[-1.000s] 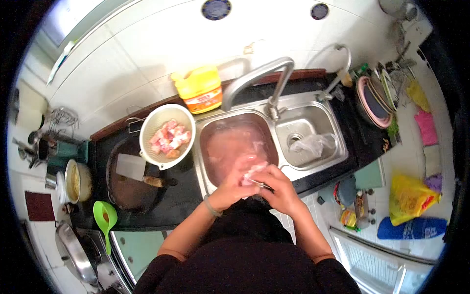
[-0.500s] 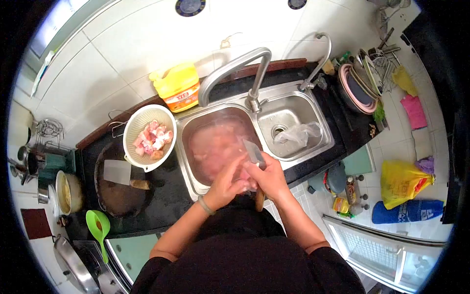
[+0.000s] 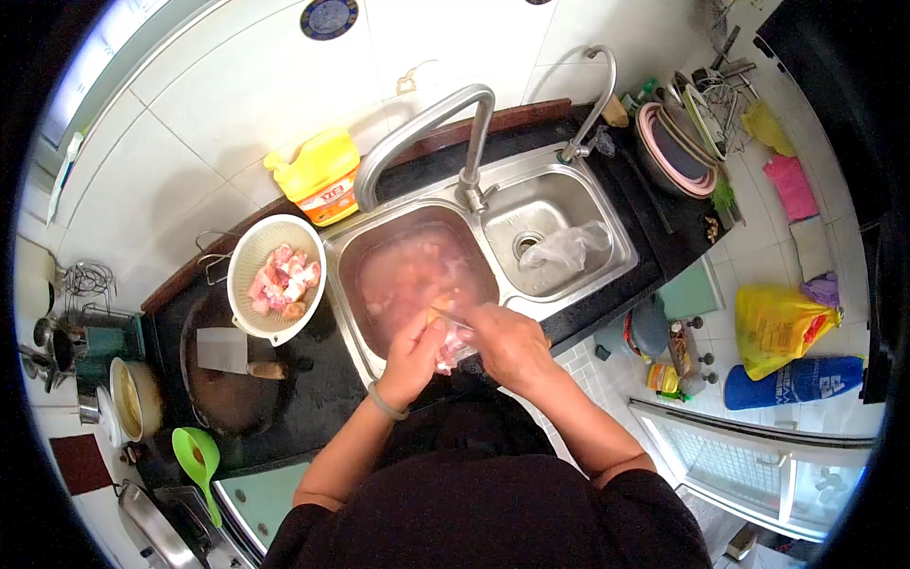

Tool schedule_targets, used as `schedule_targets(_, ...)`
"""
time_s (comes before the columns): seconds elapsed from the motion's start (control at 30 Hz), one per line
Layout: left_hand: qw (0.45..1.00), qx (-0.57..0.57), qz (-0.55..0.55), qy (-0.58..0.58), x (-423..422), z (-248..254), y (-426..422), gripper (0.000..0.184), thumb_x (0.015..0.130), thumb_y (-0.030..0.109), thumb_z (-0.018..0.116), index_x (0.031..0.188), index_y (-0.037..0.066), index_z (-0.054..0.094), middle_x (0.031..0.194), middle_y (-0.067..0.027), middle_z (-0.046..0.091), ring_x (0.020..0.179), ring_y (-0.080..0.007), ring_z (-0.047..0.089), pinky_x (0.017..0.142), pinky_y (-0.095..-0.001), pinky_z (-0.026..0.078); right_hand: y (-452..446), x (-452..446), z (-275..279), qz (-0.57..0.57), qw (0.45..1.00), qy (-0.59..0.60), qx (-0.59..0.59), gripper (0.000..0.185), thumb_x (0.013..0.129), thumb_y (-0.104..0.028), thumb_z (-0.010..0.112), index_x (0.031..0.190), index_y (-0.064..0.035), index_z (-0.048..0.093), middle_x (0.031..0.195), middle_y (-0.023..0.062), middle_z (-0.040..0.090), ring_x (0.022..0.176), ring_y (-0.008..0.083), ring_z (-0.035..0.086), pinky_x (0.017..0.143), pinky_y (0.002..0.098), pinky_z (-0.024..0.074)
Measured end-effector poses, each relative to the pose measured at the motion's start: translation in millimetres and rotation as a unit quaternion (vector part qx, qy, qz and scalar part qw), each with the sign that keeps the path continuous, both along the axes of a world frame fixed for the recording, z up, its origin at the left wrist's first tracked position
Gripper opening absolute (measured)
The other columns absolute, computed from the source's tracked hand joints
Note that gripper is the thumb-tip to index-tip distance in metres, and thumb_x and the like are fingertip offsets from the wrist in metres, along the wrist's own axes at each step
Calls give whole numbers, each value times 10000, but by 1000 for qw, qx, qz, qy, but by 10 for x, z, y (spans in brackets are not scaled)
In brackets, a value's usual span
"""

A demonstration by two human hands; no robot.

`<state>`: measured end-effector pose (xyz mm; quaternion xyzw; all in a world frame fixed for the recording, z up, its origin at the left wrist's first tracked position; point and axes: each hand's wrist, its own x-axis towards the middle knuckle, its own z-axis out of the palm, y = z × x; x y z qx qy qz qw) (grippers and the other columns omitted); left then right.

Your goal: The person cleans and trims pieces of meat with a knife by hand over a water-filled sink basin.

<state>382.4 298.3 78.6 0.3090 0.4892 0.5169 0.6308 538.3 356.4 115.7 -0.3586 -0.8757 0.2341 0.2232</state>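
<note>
Over the near rim of the left sink basin (image 3: 343,303), my left hand (image 3: 415,358) is closed around a piece of raw meat (image 3: 453,353). My right hand (image 3: 515,349) grips a knife (image 3: 455,321), its blade lying against the top of that piece; most of the handle is hidden by my fingers. Behind my hands, cloudy pinkish water fills the basin, with more meat (image 3: 417,275) under it. To the left, a white colander (image 3: 248,245) holds several cut pieces of meat (image 3: 284,280).
A cleaver (image 3: 223,350) lies on a round dark cutting board (image 3: 218,403). The tap (image 3: 431,109) arches over the sink. A plastic bag (image 3: 567,247) sits in the right basin. Behind the colander stands a yellow jug (image 3: 320,175). A green ladle (image 3: 199,460) rests at the left.
The knife has turned from pointing up beside the meat to lying across it. My right hand has rolled over, back upward. The whole view has shifted slightly.
</note>
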Motion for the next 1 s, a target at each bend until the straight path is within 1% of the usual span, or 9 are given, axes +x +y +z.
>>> schedule_targets(0.1,996,35,-13,75,18,-10,-7,279,971,165,394,1149,3,534,770,-9,563,610,-57,503,542,-191,442,3,19,44,22,998,-61,7,178,831,-189,565,946,-55,545,760,150,626,691,350,624,559,453,470)
schedule_targets(0.2,997,56,36,30,67,81,-13,274,947,127,413,1137,-16,551,793,-17,584,591,-55,508,502,-193,432,-4,4,-67,1,999,-28,21,202,839,-227,560,939,-52,543,691,142,621,634,350,620,530,452,472)
schedule_targets(0.3,997,-11,49,-55,16,80,-48,294,929,101,413,1157,-32,545,843,-30,608,618,-61,538,510,-198,439,18,-49,-67,-48,998,23,30,207,833,-230,559,934,-50,546,660,130,620,601,336,622,514,444,477)
schedule_targets(0.43,996,-24,31,-75,-32,196,-43,314,932,119,396,1163,-35,542,865,-52,626,673,-83,580,585,-205,464,20,-54,-55,-92,995,10,21,200,840,-226,556,945,-57,549,702,136,628,613,326,629,517,434,483)
schedule_targets(0.5,997,-28,35,-69,-11,236,-47,311,931,123,394,1150,-35,548,856,-56,627,670,-86,585,590,-205,467,-27,-46,28,30,996,8,80,194,855,-231,552,945,-59,552,748,146,633,614,315,630,509,419,483)
schedule_targets(0.6,998,2,40,-53,15,180,-2,290,921,129,407,1102,-45,551,844,-73,634,611,-95,584,484,-208,462,3,-29,-24,0,998,-18,52,229,864,-241,544,984,-47,535,770,148,630,619,315,629,506,410,480)
schedule_targets(0.77,994,6,59,-87,-17,184,3,278,922,129,405,1053,-51,571,854,-81,636,622,-108,592,478,-210,462,38,-74,-50,-25,990,64,120,272,863,-242,549,1023,-25,513,700,132,617,582,300,619,471,413,467)
schedule_targets(0.87,998,6,34,-61,-22,254,3,279,922,121,402,1047,-55,579,842,-74,632,606,-108,586,464,-212,456,1,-37,-97,-9,997,4,74,253,857,-234,556,1005,-32,516,711,138,611,600,303,617,473,407,469)
schedule_targets(1.0,996,27,71,-57,-24,234,37,288,920,105,397,1088,-57,566,874,-79,639,659,-106,594,546,-212,474,43,-95,-49,-45,994,30,95,236,849,-228,560,981,-37,519,724,134,612,597,300,617,476,403,472)
